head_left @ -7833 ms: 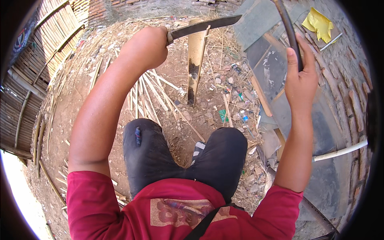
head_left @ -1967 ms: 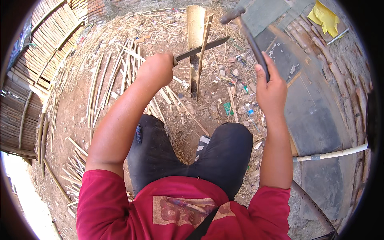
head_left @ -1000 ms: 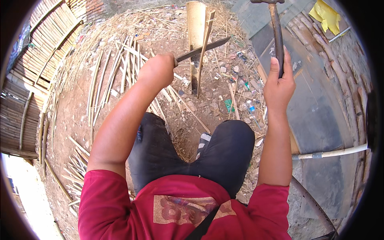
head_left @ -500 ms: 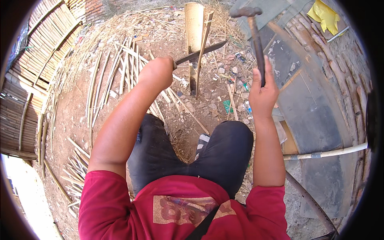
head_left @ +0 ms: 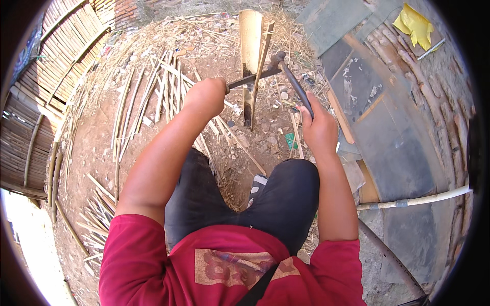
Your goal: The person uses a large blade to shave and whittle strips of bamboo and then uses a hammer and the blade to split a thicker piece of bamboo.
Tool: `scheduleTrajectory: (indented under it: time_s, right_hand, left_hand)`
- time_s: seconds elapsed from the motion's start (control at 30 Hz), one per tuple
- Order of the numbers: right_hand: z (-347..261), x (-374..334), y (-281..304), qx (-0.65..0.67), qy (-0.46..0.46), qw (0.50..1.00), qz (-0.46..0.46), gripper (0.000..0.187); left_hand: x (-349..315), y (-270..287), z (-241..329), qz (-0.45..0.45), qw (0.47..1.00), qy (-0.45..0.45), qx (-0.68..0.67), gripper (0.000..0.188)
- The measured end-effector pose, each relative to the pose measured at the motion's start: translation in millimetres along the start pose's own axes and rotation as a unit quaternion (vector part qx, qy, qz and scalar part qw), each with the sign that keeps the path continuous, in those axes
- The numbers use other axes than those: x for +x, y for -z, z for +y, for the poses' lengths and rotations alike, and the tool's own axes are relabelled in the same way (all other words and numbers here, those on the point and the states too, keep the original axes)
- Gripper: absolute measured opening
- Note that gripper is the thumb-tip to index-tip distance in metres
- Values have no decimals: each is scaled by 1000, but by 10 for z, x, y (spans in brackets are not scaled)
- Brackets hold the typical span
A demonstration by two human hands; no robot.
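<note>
My left hand [head_left: 205,98] is closed round the handle of a long dark knife [head_left: 242,81], its blade pointing right across a split bamboo piece [head_left: 251,29]. A narrow strip [head_left: 264,61] leans away from the bamboo's right side, with the blade lying across the gap between them. In my right hand [head_left: 320,127] is a hammer [head_left: 296,84], gripped by its dark handle. The hammer's head is at the outer end of the blade; whether they touch I cannot tell.
Several bamboo strips [head_left: 168,89] lie on the dirt to the left, with another pile [head_left: 99,219] nearer me. Dark flat sheets [head_left: 403,153] and rough logs [head_left: 434,97] line the right side. A yellow sheet [head_left: 414,25] lies at the far right. A pale pole [head_left: 423,199] crosses the sheets.
My right hand has swung the hammer down and left, from raised to the blade's outer end. My left hand and the knife have shifted slightly right and nearer me.
</note>
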State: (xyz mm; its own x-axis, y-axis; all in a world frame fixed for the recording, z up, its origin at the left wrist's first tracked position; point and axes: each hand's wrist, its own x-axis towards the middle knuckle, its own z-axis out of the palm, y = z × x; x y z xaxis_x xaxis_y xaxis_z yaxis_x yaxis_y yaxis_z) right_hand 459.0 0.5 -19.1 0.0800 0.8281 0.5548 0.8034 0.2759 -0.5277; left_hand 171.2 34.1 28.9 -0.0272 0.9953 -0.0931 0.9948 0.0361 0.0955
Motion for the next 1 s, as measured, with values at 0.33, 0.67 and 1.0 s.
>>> scheduleTrajectory:
  time_s: [0.33, 0.67, 1.0]
  right_hand:
    - [-14, 481, 94, 412, -135, 901, 15, 31]
    - [9, 314, -383, 430, -134, 892, 26, 41]
    - [14, 236, -541, 209, -168, 954, -134, 42]
  left_hand:
    - [244, -70, 9, 28, 999, 6, -33, 28]
    - [422, -453, -14, 79, 994, -37, -71, 15]
    - [425, -408, -60, 77, 995, -35, -59, 15]
